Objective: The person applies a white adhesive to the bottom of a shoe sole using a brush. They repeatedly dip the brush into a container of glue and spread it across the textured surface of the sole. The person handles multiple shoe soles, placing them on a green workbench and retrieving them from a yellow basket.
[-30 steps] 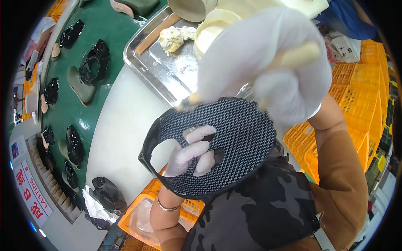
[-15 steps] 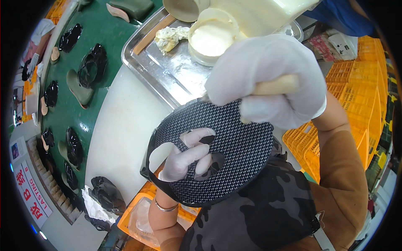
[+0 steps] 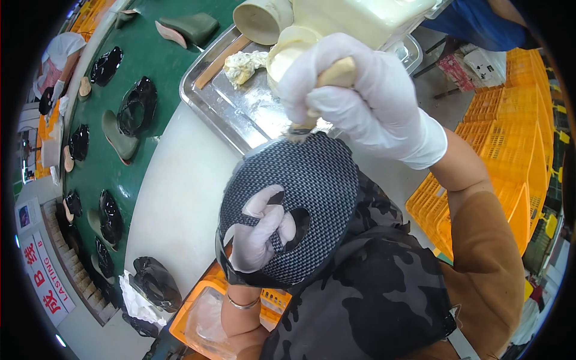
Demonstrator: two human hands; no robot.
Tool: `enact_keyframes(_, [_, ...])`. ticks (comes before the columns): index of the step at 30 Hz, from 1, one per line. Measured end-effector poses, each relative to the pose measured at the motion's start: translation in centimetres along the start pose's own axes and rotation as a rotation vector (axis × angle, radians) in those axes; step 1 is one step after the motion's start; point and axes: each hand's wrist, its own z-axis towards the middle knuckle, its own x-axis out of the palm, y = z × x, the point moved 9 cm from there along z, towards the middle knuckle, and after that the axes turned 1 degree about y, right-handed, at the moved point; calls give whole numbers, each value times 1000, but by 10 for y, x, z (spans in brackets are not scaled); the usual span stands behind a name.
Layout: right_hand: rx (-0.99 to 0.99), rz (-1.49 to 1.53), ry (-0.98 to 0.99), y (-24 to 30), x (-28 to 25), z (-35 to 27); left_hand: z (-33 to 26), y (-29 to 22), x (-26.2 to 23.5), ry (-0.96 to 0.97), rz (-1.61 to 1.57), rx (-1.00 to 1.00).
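Observation:
My gloved left hand (image 3: 259, 240) is closed on a black-and-grey woven shoe upper (image 3: 288, 186), with its fingers hooked through openings in it. My right hand (image 3: 366, 96), also in a white glove, grips the pale handle of a brush (image 3: 340, 73). The bristles touch the upper's far edge. Just beyond, a metal tray (image 3: 207, 111) carries a round tub of whitish paste (image 3: 282, 60), partly hidden by my right hand. A crumpled, paste-smeared lump (image 3: 245, 67) and a wooden strip (image 3: 223, 62) lie in the tray as well.
A white curved table (image 3: 174, 180) borders a green conveyor (image 3: 180, 60) bearing black shoe uppers and green lasts (image 3: 119, 137). A beige cup (image 3: 262, 21) and a large cream container (image 3: 372, 21) stand at the far side. Orange crates (image 3: 498, 156) are stacked at the right; an orange basket (image 3: 192, 312) sits below the table.
My right hand and the brush have moved left along the upper's far edge. The upper has turned and tilted in my left hand. Items on the conveyor have shifted slightly nearer.

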Motion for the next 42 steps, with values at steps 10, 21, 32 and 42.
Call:
enact_keyframes(10, [74,123,-242,5,-30,-24,-8,-8,-7,-178,-212,263])
enact_keyframes(21, [-89,186,-408,28,-46,-6,-7,-15,10,-178,-232,357])
enact_keyframes(32, [108,275,-317,14,-29,-34,-17,-34,-7,-292,-80,680])
enact_keyframes(42, [156,383,-392,1,-17,-23,-16,-58,-1,-400,106,942])
